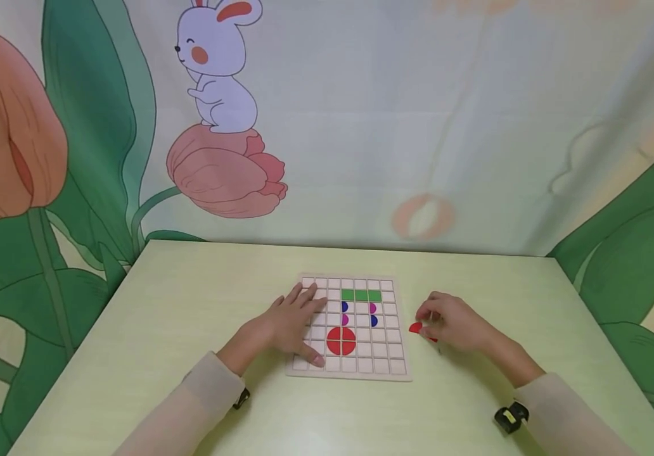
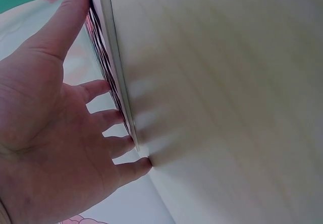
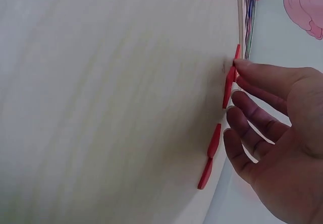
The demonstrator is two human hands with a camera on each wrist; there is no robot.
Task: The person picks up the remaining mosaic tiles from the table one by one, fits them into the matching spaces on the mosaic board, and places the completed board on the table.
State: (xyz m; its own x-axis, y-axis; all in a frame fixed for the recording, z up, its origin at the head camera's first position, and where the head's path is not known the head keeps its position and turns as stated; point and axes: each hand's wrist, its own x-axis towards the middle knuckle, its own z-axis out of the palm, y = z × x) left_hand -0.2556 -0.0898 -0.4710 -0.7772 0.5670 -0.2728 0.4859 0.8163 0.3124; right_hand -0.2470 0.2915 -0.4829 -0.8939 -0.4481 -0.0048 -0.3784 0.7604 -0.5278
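A pale square grid board (image 1: 361,378) lies on the table, with my left hand (image 1: 289,323) spread flat over its left side. In the left wrist view its fingers (image 2: 93,89) reach along the board's edge. Red quarter pieces (image 1: 334,334) make a full circle on the grid, below small blue and pink half-round pieces and a green row (image 1: 361,295). Right of the board, my right hand (image 1: 455,323) pinches a red piece (image 3: 228,90) between thumb and index finger at the tabletop. Other red pieces (image 3: 214,141) lie under its curled fingers.
The light wooden table (image 1: 218,272) ends at the back against a printed curtain (image 1: 350,158) with a rabbit and tulips. Black wrist devices, one of them a camera (image 1: 511,417), sit under the sleeves.
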